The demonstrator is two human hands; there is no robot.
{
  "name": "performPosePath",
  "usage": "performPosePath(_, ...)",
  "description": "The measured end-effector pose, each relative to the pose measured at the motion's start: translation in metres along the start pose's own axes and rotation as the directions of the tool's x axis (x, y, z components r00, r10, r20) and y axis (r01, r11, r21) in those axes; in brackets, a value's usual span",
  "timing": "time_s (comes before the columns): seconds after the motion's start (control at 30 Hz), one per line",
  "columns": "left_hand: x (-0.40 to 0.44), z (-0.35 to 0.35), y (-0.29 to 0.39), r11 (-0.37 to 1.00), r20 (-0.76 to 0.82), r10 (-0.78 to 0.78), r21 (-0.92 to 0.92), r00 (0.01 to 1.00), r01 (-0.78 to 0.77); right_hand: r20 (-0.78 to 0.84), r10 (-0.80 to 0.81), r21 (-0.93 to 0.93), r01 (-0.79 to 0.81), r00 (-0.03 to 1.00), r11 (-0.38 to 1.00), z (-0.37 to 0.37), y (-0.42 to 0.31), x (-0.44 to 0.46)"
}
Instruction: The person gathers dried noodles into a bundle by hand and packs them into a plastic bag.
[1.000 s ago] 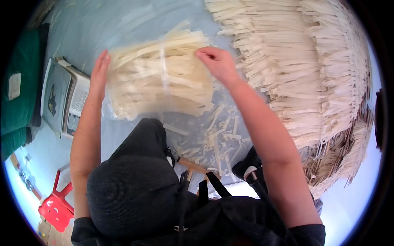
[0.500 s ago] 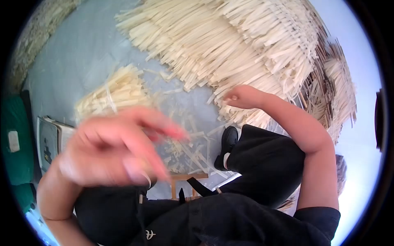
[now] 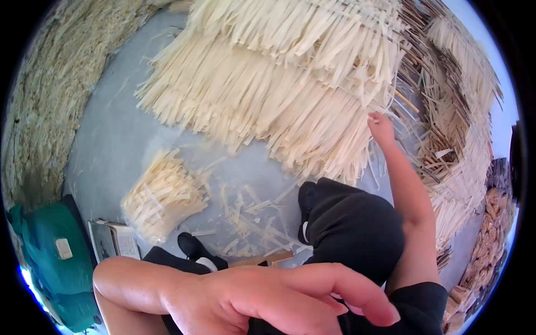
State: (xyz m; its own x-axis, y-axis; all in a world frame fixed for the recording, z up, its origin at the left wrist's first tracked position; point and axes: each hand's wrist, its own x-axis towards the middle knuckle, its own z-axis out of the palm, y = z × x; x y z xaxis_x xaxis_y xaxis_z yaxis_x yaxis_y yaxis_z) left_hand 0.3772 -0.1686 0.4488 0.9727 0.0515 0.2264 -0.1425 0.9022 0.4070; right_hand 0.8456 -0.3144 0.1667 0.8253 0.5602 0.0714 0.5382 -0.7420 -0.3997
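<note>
Close to the camera, my left hand (image 3: 262, 298) hangs over my lap with its fingers loosely bent and apart. Nothing shows in it, though its underside is hidden. My right hand (image 3: 381, 127) reaches forward to the right edge of a wide layer of pale flat strips (image 3: 251, 95), set in overlapping rows. The fingers there are curled closed; what they hold, if anything, is too small to make out. A bundle of similar strips (image 3: 164, 195) lies on the floor to the left, apparently in clear wrapping.
Loose strip scraps (image 3: 251, 220) litter the grey floor (image 3: 120, 117) between my feet. Thin brown sticks (image 3: 444, 148) and more strips are piled at the right. A green bag (image 3: 58, 257) and a book (image 3: 114, 240) sit at the left, below a shaggy fibrous mass (image 3: 50, 95).
My left hand has swung down and right to my lap. My right hand has moved right along the strip layer to its edge. The camera view has shifted, showing more floor.
</note>
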Motion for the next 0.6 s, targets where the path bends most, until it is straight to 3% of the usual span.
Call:
performPosePath(0.07,0.015,-0.005,-0.003,1.0,-0.04,0.002,0.001,0.999,-0.002,-0.099,-0.007,0.051,0.012,0.995,0.999,0.002,0.011,0.031)
performPosePath(0.13,0.03,-0.012,0.001,0.99,-0.014,-0.071,0.117,0.997,0.073,-0.392,-0.052,0.067,0.085,0.919,0.994,0.006,0.012,0.061)
performPosePath(0.17,0.038,-0.016,0.001,0.978,0.005,-0.077,0.195,0.997,0.075,-0.395,-0.046,0.067,0.079,0.918,0.995,0.007,0.01,0.076)
performPosePath(0.23,0.053,-0.027,-0.001,0.959,0.123,-0.056,0.284,0.991,0.019,-0.258,0.117,0.195,-0.068,0.959,0.979,0.011,-0.005,0.097)
performPosePath(0.33,0.066,-0.025,0.002,0.939,0.135,-0.014,0.343,0.991,-0.033,-0.237,0.057,0.328,0.025,0.97,0.944,0.022,-0.041,0.124)
performPosePath(0.37,0.069,-0.029,-0.001,0.915,0.202,0.083,0.373,0.976,-0.155,-0.262,0.036,0.373,0.067,0.964,0.925,0.032,-0.053,0.131)
performPosePath(0.47,0.066,-0.049,-0.001,0.829,0.406,0.205,0.411,0.89,-0.379,-0.123,0.151,0.416,-0.087,0.981,0.905,0.032,-0.116,0.131)
performPosePath(0.53,0.047,-0.038,0.002,0.89,0.11,0.184,0.403,0.977,-0.213,0.239,0.36,0.553,-0.431,0.902,0.713,0.039,-0.134,0.141)
performPosePath(0.57,0.04,-0.037,0.005,0.91,0.004,0.155,0.388,0.988,-0.145,0.248,0.381,0.61,-0.449,0.891,0.652,0.044,-0.138,0.146)
performPosePath(0.6,0.041,-0.039,0.007,0.911,0.004,0.154,0.387,0.988,-0.144,0.26,0.4,0.663,-0.464,0.879,0.587,0.051,-0.14,0.15)
